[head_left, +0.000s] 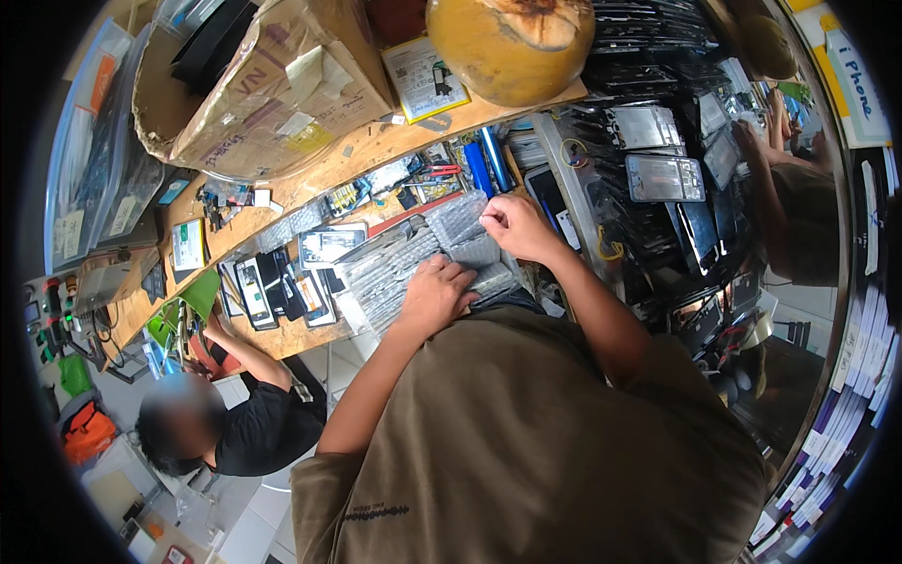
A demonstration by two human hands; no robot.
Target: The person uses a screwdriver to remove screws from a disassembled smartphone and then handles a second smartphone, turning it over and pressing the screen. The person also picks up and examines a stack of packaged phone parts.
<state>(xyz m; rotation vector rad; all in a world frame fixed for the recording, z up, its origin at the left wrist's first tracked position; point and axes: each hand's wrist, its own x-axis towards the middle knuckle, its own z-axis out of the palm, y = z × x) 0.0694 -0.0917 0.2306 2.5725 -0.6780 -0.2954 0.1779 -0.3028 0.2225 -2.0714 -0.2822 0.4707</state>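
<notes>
A row of flat bubble-wrapped packets (376,274) lies at the front of the bench, close against my body. My left hand (438,293) rests on these packets, palm down, its fingers apart and slightly bent. A loose bubble-wrap sleeve (460,226) stands raised at the right end of the row. At its right edge, my right hand (520,227) is closed in a pinch on the wrap. What is inside the sleeve cannot be made out.
Left of the packets lie several phones (252,289). Behind stand a cardboard box (272,103) and a round yellow-brown object (512,47). Blue cylinders (493,155) lie near my right hand. Phone parts (665,179) pile at right. A co-worker (268,423) sits at left.
</notes>
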